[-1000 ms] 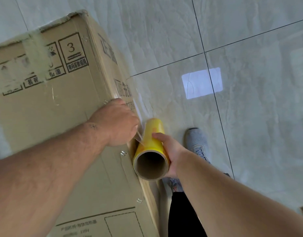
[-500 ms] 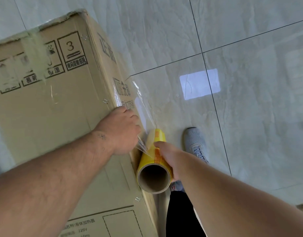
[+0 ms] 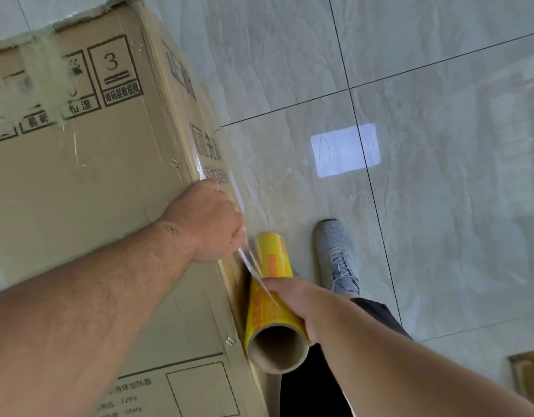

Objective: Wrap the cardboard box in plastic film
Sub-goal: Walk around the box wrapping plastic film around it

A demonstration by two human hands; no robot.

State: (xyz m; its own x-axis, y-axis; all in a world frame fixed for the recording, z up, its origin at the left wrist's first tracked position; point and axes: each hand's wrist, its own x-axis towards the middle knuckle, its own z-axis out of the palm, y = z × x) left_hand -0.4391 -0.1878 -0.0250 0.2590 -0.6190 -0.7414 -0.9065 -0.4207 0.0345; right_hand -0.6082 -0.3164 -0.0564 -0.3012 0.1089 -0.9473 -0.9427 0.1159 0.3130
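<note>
A large brown cardboard box (image 3: 88, 176) with black printed symbols fills the left of the head view. My left hand (image 3: 210, 219) lies over the box's right top edge with its fingers curled down the side, and they appear to hold the clear plastic film (image 3: 229, 182) against the box. My right hand (image 3: 302, 305) grips a yellow roll of film (image 3: 270, 299) just right of the box edge, its open cardboard core facing me. A thin stretch of film runs from the roll up to my left hand.
The box stands on a glossy pale tiled floor (image 3: 440, 206) with dark grout lines. My grey sneaker (image 3: 335, 254) is on the floor right of the roll. A wooden corner (image 3: 530, 374) shows at the bottom right.
The roll has moved down and toward me along the box edge, drawing out more film. My left hand has stayed on the box edge.
</note>
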